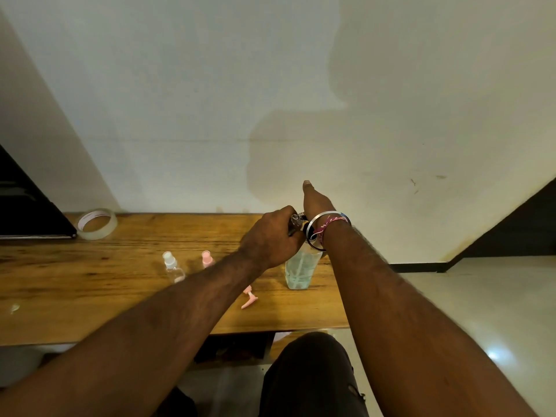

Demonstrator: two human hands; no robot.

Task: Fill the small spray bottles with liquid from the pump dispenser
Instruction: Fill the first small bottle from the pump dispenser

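Because we want its liquid, our left hand (272,236) curls round the head of the pump dispenser (301,270) near the table's (90,284) right edge; our right hand (316,200) steadies beyond, its grip hidden; a clear spray bottle (173,266) waits mid-table

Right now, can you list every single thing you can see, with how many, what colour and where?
pump dispenser: one, clear with pale liquid, right part of the table, top hidden by the hands
small spray bottles: two, one clear with a white cap, one with a pink cap, standing left of the dispenser
pink spray head: one, lying in front of the dispenser
tape roll: one, clear, back left
dark flat object: one, black, far left
table: one, brown wood, against a pale wall
bangle: one, silver, on the right wrist
left hand: gripping a small clear bottle at the dispenser top
right hand: over the dispenser top, fingers hidden
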